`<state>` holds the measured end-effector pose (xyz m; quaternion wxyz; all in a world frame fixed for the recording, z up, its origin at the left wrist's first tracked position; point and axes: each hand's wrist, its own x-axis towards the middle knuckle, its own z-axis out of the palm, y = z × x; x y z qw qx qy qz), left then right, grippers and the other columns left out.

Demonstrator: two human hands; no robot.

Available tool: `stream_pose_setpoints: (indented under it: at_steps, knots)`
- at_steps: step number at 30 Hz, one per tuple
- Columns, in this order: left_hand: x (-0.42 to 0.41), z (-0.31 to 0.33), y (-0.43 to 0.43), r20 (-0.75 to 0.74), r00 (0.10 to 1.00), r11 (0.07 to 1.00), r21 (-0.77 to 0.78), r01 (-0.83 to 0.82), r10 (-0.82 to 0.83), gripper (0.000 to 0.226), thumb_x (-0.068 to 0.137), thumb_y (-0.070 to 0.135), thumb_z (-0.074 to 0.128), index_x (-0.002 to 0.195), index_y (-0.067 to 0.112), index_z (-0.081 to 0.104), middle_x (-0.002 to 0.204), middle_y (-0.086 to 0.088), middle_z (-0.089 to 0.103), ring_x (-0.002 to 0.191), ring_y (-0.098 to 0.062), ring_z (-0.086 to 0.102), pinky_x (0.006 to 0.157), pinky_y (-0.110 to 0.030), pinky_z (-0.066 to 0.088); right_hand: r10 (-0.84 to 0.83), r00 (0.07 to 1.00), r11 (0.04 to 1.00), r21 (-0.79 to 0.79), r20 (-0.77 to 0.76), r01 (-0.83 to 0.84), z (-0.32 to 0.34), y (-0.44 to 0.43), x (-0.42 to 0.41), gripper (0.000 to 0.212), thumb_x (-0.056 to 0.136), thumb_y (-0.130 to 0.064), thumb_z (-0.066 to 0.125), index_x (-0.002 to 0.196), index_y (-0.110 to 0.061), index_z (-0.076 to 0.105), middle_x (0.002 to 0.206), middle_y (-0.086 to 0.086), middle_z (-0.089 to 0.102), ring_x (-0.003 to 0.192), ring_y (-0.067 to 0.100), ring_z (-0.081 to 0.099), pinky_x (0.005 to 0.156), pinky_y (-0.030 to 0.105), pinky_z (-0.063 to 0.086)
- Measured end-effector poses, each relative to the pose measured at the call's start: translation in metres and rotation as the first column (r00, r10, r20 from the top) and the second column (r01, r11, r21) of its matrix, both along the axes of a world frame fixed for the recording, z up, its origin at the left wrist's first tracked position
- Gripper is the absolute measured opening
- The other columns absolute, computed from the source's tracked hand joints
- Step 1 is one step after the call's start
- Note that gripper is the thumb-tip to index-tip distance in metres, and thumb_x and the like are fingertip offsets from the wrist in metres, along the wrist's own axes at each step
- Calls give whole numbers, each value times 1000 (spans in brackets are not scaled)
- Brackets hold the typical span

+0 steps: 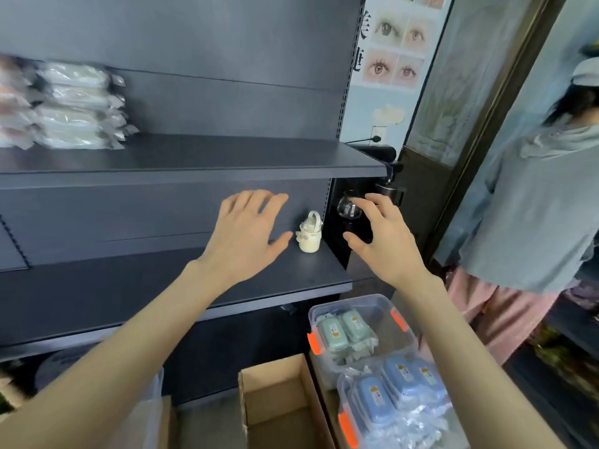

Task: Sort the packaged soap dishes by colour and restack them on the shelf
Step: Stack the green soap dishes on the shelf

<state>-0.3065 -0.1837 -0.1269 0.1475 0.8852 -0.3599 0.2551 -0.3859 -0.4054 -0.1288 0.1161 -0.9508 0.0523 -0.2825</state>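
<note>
Pink packs (11, 102) partly beyond left edge

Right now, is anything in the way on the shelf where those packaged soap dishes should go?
Only a small cream bottle stands on the middle shelf, near its right end, between the left hand and right hand.

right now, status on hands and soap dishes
Left hand, right hand open, empty. Green dishes, blue dishes in bins below. Cream bottle on shelf between hands.
</note>
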Motion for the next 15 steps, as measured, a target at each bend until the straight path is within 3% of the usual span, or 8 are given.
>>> stream_pose_setpoints:
  at_steps: [6, 15]
  knots:
    - [39, -42, -87, -76, 996, 999, 9, 47, -47, 54, 90, 38, 58, 136, 15, 46, 130, -5, 52, 123, -27, 44, 103, -40, 27, -35, 994, 999, 18, -107, 37, -49, -82, 32, 58, 92, -27, 63, 143, -13, 41, 148, 7, 33, 129, 26, 37, 91, 40, 48]
    - [72, -121, -202, -270, 961, 995, 72, 75, -53, 58, 92, 39, 55, 141, 14, 40, 133, -8, 49, 125, -29, 42, 103, -42, 28, -25, 953, 993, 99, -303, 58, -133, -188, 63, 55, 91, -23, 64, 141, -10, 44, 145, 13, 36, 127, 34, 40, 92, 44, 47]
